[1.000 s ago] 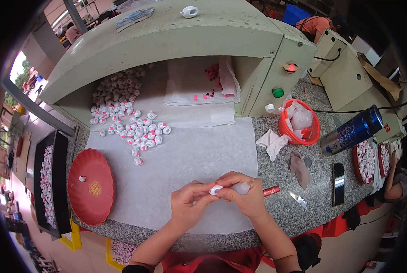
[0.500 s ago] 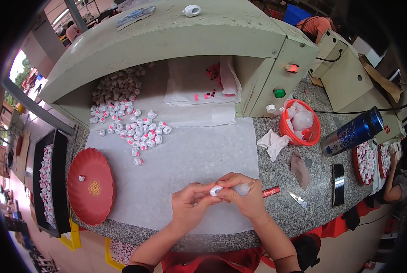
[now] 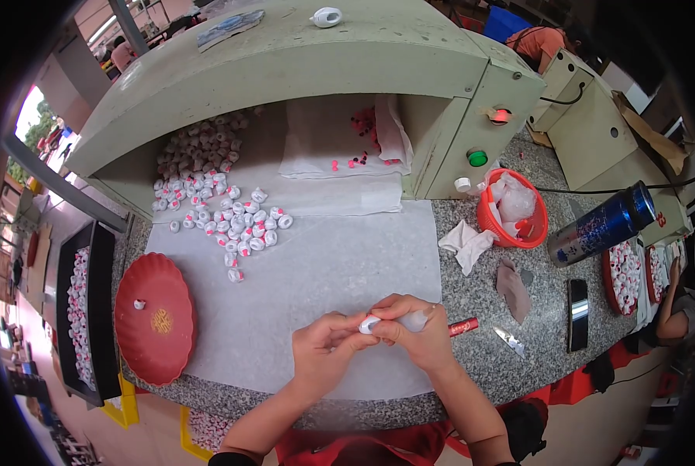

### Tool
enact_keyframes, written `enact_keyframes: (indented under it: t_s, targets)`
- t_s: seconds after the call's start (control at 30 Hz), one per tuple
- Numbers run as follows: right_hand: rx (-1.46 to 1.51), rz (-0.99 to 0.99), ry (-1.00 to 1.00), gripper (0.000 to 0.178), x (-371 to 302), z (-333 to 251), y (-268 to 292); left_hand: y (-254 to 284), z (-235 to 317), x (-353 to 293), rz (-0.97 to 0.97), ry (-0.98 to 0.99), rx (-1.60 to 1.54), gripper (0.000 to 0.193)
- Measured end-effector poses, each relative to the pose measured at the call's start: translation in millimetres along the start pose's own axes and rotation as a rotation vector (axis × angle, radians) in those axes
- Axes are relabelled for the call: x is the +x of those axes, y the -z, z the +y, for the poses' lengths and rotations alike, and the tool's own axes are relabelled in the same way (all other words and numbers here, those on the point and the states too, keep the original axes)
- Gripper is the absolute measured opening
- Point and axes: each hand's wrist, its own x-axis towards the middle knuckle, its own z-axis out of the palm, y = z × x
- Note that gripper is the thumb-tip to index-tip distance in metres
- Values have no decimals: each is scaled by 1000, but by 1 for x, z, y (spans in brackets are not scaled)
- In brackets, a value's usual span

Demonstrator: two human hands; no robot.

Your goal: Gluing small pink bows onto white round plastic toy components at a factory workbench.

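Observation:
Over the front of the white sheet, my left hand and my right hand meet at the fingertips. Between them they pinch a small white rounded piece; its marking is too small to make out. Tucked in my right hand is also a pale translucent object, mostly hidden by the fingers. Similar white pieces with pink patches are heaped on the sheet and back into the pale green box. One lone piece lies in the red scalloped bowl to my left.
A black tray of white pieces stands far left. On the granite table at right are a red marker-like tube, a small blade, a phone, a blue tumbler, rags and an orange-red basket.

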Motion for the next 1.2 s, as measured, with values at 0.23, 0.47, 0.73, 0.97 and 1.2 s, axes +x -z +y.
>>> enact_keyframes:
  t_s: [0.23,0.47,0.73,0.97,1.2]
  targets:
    - [-523,41,411,18,6,3,1,16,7,14,-46,377,-249,21]
    - [-582,89,430,22,2,-1,-13,30,-9,20,-135,748,-834,24]
    - [-622,121,430,24,0,-3,-9,23,-10,23,-182,842,-976,31]
    - [-521,179,224,23,-3,-8,-14,19,-3,18,-60,413,-490,29]
    - [-361,177,195,17,-1,-1,-14,8,5,15,-11,68,-149,30]
